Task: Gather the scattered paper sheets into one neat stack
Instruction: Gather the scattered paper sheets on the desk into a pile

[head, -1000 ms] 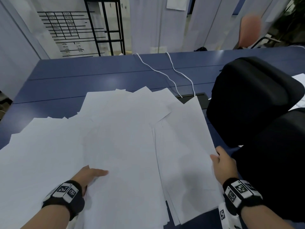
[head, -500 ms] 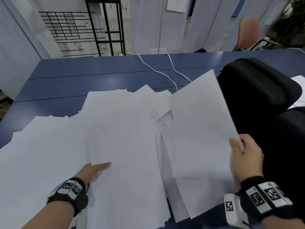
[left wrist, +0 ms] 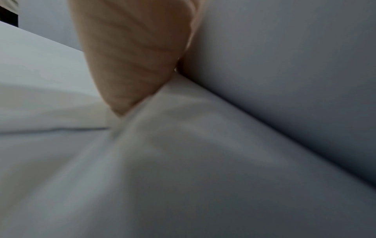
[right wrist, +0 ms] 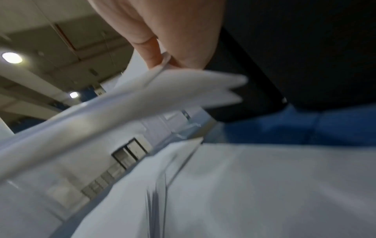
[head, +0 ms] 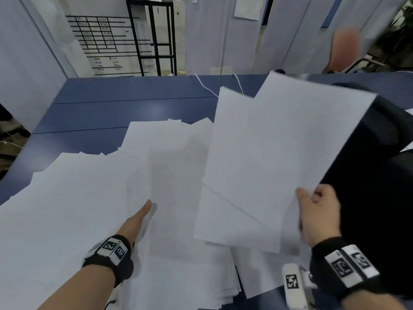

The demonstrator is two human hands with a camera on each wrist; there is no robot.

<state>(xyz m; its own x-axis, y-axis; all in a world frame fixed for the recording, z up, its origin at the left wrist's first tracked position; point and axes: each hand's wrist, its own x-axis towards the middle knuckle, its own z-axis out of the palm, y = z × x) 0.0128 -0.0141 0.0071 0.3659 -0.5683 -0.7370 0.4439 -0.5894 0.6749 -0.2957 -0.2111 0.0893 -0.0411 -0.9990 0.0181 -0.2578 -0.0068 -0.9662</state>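
Several white paper sheets (head: 89, 209) lie fanned out and overlapping across the blue table (head: 134, 108). My right hand (head: 310, 198) pinches a few sheets (head: 279, 153) by their near right edge and holds them tilted up above the pile. The right wrist view shows thumb and fingers (right wrist: 160, 53) closed on those sheets (right wrist: 142, 96), over the ones still lying flat (right wrist: 264, 185). My left hand (head: 138, 220) lies among the sheets in the middle of the pile with the thumb straight; a sheet (left wrist: 284, 64) covers its fingers.
A large black padded object (head: 380, 175) stands close on the right, just behind the lifted sheets. White cables (head: 205, 88) run over the far half of the table. Behind the table are a black metal frame (head: 156, 41) and white partitions.
My right hand gripped the right-hand sheets, lifted them off the table and swung them up and to the right. My left hand slid a little further forward into the pile.
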